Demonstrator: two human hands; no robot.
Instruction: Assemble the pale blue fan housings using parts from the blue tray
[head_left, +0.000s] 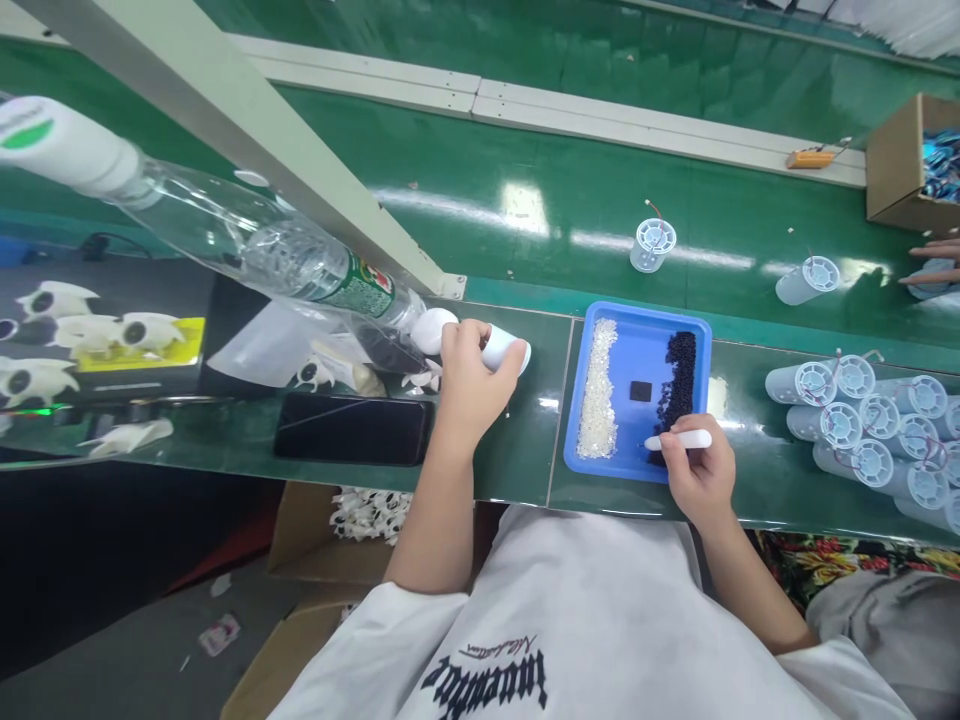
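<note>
My left hand (480,375) is closed around a white cylinder (498,347), which lies tilted over the green table left of the tray. In my right hand (701,465) is a white pen-like tool (686,440), its tip over the lower right part of a blue tray (637,465). Inside that tray, white beads (598,395) form a strip on the left and black beads (681,365) a strip on the right. A small black square (640,391) lies between them.
A phone (352,429) and a large clear bottle (300,260) are at left. Several pale-blue cylinders (862,462) stand or lie at right. Two more are on the belt (450,180). Another person's hand (937,262) shows at the right edge, near a cardboard box (892,165).
</note>
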